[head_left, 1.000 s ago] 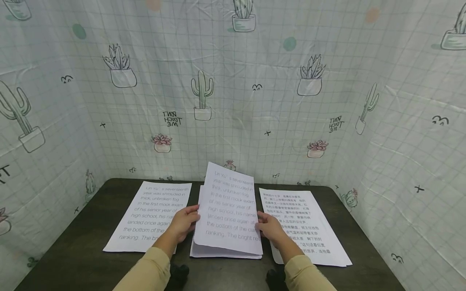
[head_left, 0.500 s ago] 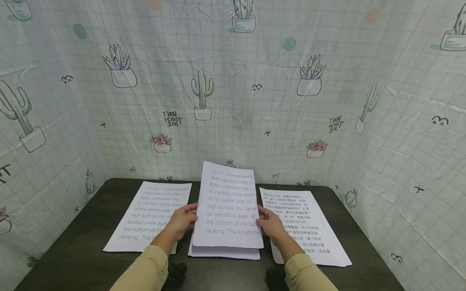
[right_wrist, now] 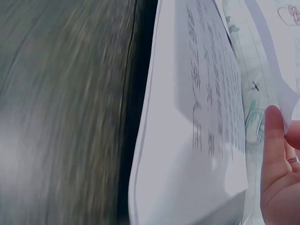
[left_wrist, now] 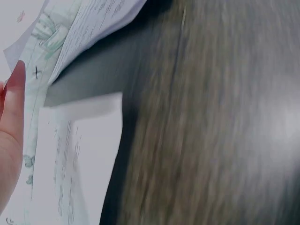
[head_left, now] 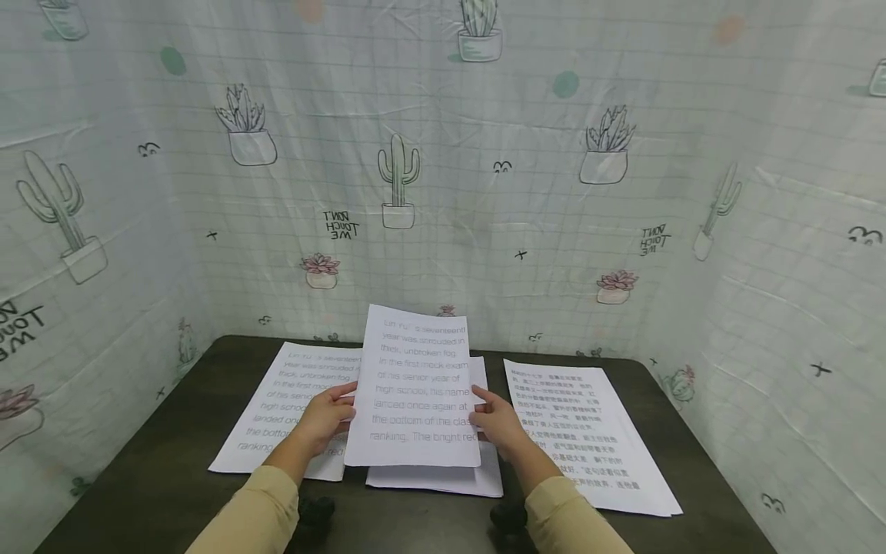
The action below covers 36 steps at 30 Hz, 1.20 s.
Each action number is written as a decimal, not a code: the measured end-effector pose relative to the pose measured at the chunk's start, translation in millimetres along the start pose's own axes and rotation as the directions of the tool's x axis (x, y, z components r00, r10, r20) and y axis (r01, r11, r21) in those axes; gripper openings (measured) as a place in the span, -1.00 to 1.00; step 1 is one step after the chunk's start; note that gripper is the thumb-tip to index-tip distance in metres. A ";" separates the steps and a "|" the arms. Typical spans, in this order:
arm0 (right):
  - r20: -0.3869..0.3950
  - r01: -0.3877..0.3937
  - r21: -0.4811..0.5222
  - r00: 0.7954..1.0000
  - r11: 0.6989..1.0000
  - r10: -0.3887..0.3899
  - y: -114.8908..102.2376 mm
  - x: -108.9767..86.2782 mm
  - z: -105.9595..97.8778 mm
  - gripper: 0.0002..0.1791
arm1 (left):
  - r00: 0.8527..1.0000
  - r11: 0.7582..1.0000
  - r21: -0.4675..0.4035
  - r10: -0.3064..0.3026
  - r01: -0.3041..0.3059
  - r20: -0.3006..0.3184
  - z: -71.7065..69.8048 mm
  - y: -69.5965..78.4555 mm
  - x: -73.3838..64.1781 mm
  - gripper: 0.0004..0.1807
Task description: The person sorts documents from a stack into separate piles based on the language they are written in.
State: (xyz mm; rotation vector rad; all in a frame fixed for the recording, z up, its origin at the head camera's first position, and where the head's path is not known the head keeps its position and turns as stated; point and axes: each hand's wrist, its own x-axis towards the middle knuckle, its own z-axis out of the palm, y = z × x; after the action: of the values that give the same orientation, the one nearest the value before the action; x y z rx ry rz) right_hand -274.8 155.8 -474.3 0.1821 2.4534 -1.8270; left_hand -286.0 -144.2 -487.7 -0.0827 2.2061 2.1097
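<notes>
Left hand (head_left: 322,420), right hand (head_left: 500,422) (opposite), pinching paper (head_left: 415,392)

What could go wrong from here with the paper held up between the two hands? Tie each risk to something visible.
The held paper is gripped at its side edges by the left hand and right hand, so it might bend or slip.

Its visible English text resembles that on the left pile, so the two could get mixed up.

The right forearm crosses the right pile's near corner in the head view; it might nudge those sheets.
</notes>
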 end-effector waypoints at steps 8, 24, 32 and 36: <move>0.062 0.023 0.006 0.998 1.000 -0.024 -7.6 5.0 21.6 -0.31 | 1.000 0.999 0.032 0.001 0.000 -0.018 -25.7 2.5 -4.2 -0.36; 0.143 0.041 0.025 0.989 0.999 -0.045 -23.2 6.5 66.4 -0.29 | 0.998 0.996 0.090 -0.012 0.018 -0.065 -73.3 1.8 -12.0 -0.36; 0.178 0.019 0.017 0.984 1.000 -0.021 -28.5 7.0 85.7 -0.27 | 0.993 0.990 0.129 -0.042 0.056 -0.109 -93.3 2.8 -15.3 -0.37; 0.194 0.017 0.017 0.981 1.000 -0.020 -30.3 6.6 94.6 -0.27 | 0.990 0.986 0.150 -0.056 0.075 -0.128 -101.4 1.5 -17.0 -0.38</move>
State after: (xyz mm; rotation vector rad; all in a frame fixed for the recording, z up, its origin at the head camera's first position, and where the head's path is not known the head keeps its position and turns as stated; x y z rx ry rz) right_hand -286.5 57.0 -473.6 -0.0181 2.3161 -1.7782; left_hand -271.9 -245.8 -480.2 -0.2786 2.3928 1.9415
